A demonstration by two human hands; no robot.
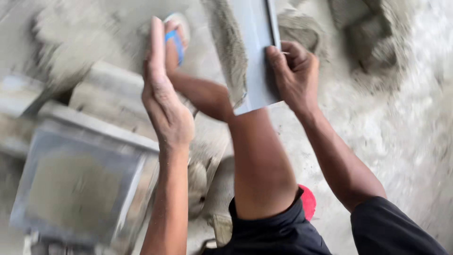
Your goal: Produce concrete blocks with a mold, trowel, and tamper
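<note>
The right hand (292,75) grips a grey metal plate (255,52), fingers pinching its edge. The left hand (165,99) hovers flat, fingers pressed together, above a mould (80,189).

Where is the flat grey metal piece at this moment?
In the head view, the grey metal piece is upper centre, gripped at its right edge by the right hand, with wet mortar along its left edge, above the bent knee.

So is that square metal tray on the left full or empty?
Mostly full: the tray holds grey cement mix across its base. The depth is too blurred to tell.
</note>
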